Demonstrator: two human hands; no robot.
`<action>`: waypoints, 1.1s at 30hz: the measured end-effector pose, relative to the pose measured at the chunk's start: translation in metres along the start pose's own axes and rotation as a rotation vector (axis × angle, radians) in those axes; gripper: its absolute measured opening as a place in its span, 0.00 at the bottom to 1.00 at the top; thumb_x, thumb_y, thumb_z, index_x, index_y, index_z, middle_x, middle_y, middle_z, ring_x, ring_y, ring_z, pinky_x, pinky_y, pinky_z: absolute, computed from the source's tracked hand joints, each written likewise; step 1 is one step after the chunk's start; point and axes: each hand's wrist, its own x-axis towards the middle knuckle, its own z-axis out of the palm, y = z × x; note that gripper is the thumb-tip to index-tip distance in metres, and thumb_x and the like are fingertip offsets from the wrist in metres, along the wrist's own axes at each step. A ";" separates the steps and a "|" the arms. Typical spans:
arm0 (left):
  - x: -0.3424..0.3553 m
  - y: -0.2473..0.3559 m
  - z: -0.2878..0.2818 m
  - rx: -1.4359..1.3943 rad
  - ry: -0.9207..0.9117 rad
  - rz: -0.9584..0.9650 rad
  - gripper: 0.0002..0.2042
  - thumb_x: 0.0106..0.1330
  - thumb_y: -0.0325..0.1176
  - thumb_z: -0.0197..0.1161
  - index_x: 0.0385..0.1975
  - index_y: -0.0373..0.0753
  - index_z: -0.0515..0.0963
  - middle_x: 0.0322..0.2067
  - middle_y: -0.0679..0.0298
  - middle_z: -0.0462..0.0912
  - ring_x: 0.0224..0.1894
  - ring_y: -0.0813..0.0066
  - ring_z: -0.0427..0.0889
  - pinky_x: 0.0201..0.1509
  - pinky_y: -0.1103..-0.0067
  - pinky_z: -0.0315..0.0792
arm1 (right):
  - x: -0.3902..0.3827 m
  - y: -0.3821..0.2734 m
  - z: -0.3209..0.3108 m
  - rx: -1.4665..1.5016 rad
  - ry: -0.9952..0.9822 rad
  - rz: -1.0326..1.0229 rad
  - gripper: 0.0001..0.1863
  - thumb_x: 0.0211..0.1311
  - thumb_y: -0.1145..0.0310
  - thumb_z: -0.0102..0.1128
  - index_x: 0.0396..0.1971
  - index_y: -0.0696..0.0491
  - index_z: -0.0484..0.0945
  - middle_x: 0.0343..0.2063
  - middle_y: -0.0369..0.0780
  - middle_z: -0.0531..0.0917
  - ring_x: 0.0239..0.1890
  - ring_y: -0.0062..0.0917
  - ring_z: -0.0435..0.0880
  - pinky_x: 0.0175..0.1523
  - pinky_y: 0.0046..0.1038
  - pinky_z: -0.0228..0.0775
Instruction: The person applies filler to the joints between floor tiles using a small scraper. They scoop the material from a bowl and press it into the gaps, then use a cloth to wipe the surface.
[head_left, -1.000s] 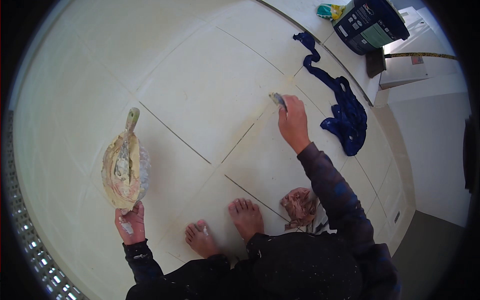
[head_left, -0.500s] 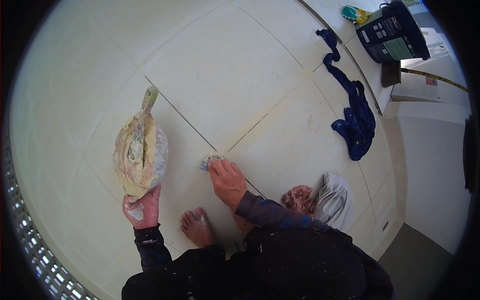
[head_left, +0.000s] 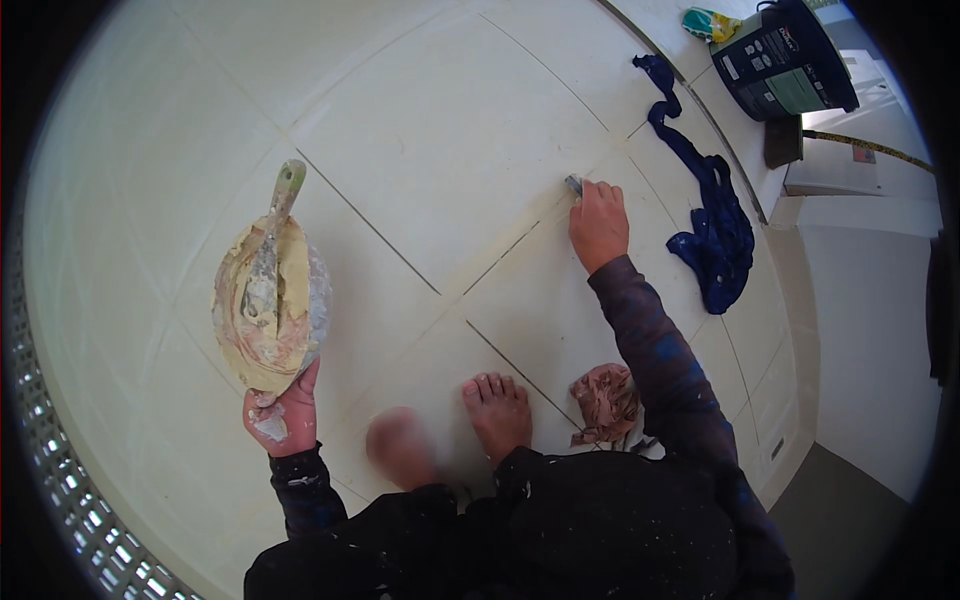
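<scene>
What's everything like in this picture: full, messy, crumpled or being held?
Left hand: holding the bowl, smeared with white
Bowl: held, with pale yellow paste inside
Putty knife: blade in the paste, handle sticking out past the rim
Right hand: closed on a small tool
Small tool: held, mostly hidden
Dark blue cloth: bunched up on the floor
Pinkish-brown bundle: crumpled
Bucket: can't tell if open

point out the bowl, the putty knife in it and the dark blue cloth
bowl [head_left: 319, 292]: head view, outer right wall
putty knife [head_left: 269, 243]: head view, where handle meets blade
dark blue cloth [head_left: 724, 235]: head view, broad lower part
</scene>
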 end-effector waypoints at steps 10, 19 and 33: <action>-0.011 0.014 -0.005 0.024 0.041 -0.001 0.32 0.70 0.34 0.45 0.75 0.33 0.51 0.74 0.44 0.56 0.74 0.41 0.60 0.75 0.43 0.56 | -0.174 -0.213 -0.025 0.745 -0.430 -0.191 0.16 0.57 0.77 0.58 0.46 0.62 0.79 0.39 0.47 0.82 0.45 0.42 0.79 0.51 0.35 0.75; -0.035 0.061 -0.042 0.321 0.161 0.001 0.37 0.61 0.30 0.52 0.75 0.40 0.52 0.68 0.52 0.67 0.67 0.53 0.73 0.65 0.56 0.74 | -0.099 -0.257 -0.133 1.172 -0.476 0.220 0.13 0.64 0.80 0.57 0.48 0.64 0.80 0.36 0.38 0.84 0.38 0.20 0.80 0.45 0.23 0.73; -0.046 0.069 -0.065 0.369 0.069 -0.297 0.39 0.58 0.26 0.53 0.75 0.39 0.52 0.68 0.53 0.67 0.67 0.56 0.72 0.70 0.56 0.68 | -0.098 -0.375 -0.053 0.453 -0.678 -0.636 0.07 0.56 0.73 0.58 0.32 0.61 0.76 0.26 0.51 0.82 0.35 0.47 0.81 0.44 0.43 0.74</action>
